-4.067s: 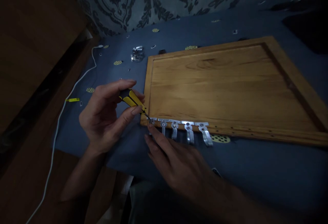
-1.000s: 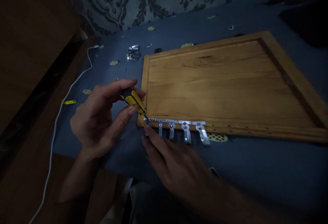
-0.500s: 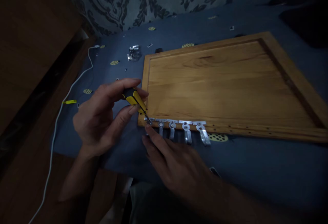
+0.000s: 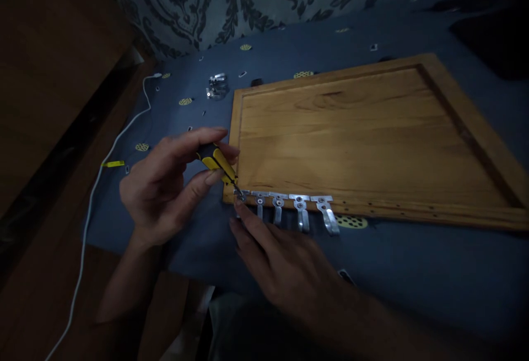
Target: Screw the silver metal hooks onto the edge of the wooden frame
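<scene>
My left hand (image 4: 165,184) is closed around a small yellow-and-black screwdriver (image 4: 216,161). Its tip rests on the leftmost metal hook (image 4: 241,195) at the near left corner of a large wooden board (image 4: 351,135). My right hand (image 4: 281,262) lies below the board's near edge with fingers stretched out, the fingertips touching that leftmost hook. A row of several metal hooks (image 4: 300,209) is screwed along the board's near edge and hangs over it.
The board lies on a blue cloth (image 4: 413,273) with yellow dotted patches. A small pile of loose metal hooks (image 4: 215,86) sits beyond the board's far left corner. A white cable (image 4: 103,173) runs along the left. Patterned fabric rises behind.
Almost nothing has changed. My left hand has shifted slightly around the screwdriver handle while the tip stays on the leftmost hook; my right hand stays put.
</scene>
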`<state>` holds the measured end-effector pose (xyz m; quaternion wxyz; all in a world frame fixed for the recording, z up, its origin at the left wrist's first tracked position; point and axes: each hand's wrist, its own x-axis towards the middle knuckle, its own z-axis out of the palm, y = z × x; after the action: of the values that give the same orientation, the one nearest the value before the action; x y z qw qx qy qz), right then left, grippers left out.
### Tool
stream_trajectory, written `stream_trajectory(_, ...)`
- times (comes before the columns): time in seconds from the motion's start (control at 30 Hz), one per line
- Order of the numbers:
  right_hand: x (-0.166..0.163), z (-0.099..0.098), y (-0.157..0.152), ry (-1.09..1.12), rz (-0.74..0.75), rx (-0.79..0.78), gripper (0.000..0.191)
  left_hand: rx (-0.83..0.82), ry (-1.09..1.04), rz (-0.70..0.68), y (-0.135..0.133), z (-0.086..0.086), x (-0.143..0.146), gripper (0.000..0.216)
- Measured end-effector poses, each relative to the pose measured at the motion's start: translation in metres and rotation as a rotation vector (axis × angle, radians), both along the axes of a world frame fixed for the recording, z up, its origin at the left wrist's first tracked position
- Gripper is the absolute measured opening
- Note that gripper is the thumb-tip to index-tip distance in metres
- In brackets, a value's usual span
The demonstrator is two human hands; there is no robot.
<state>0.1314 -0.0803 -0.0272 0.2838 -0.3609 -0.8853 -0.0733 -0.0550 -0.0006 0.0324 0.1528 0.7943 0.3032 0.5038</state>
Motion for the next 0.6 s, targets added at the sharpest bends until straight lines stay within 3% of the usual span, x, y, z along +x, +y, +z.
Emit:
stream_trajectory(0.2,-0.0020,-0.0038,-0.0005,0.004,0.006,-0.014,0.037,-0.023,-0.155,0.109,-0.0011,-0.0022,0.0007,0.027)
stream_trajectory(0.6,-0.0013,-0.0046,0.0003,0.006,0.014,-0.012,0.036,0.025,-0.097,0.068,-0.0013,-0.0096,-0.0019,0.034)
